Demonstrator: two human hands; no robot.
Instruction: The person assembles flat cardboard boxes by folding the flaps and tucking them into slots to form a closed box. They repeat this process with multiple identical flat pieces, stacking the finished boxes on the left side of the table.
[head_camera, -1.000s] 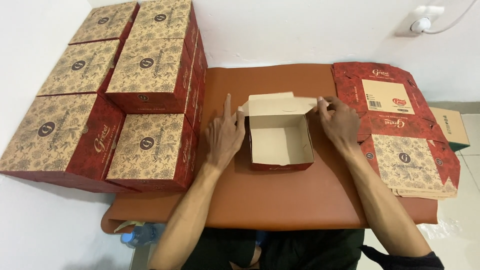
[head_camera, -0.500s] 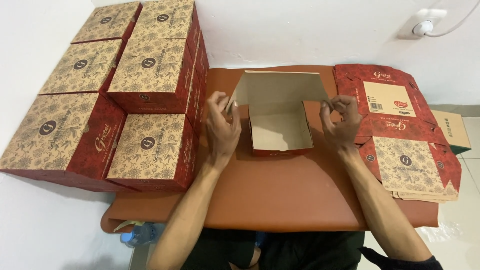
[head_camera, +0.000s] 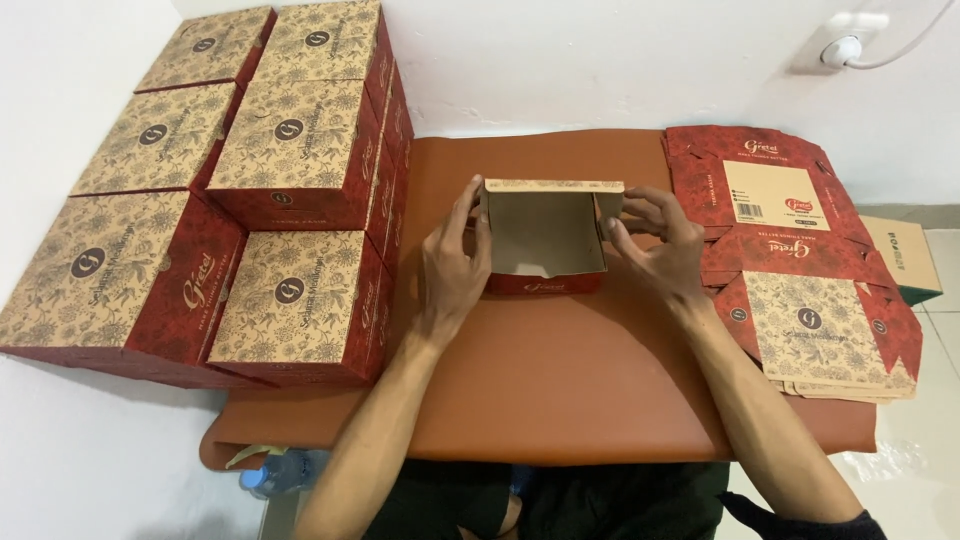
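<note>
Since half a second ago, the tall back panel of the open cardboard box has come down, so its far wall now stands low with a patterned top edge, and both hands have shifted closer in against its sides. This box sits near the middle of the brown tabletop, slightly toward the far edge, its red front wall facing the person. On its left side wall the left hand lies flat, fingers pointing away; the right hand curls around the right side wall, fingertips at the rim. Finished closed boxes are stacked along the left edge, while flat unfolded box blanks lie in a pile at the right edge.
</note>
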